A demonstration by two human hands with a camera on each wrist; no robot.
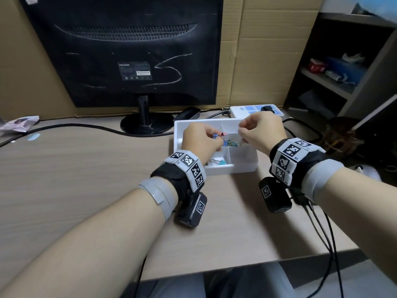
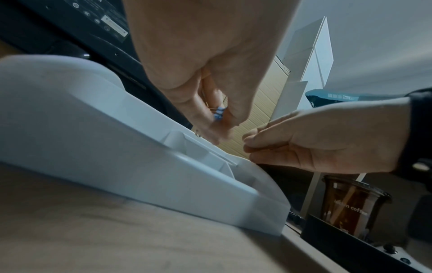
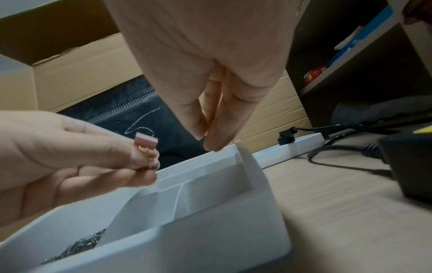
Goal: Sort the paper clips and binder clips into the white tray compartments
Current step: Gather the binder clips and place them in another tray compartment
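The white tray (image 1: 177, 131) with divided compartments stands on the desk, and both hands hover over it. My left hand (image 1: 217, 139) pinches a pink binder clip (image 1: 224, 133) and a blue binder clip (image 1: 215, 136) above the tray's middle. From the right wrist the pink binder clip (image 3: 146, 141) sticks up from those fingers. My right hand (image 1: 241, 130) pinches a small thin dark thing, apparently a paper clip (image 3: 202, 138), between thumb and forefinger over the far right compartment. A mixed pile of clips (image 1: 231, 143) lies in the middle compartment. Binder clips (image 1: 217, 162) lie in the near left one.
A black monitor (image 1: 129, 50) on its stand is behind the tray, with a white power strip (image 1: 255, 109) and cables at the back right. A brown coffee cup (image 1: 341, 136) and a dark shelf unit (image 1: 343, 61) stand to the right. A wrapper (image 1: 19, 122) lies far left.
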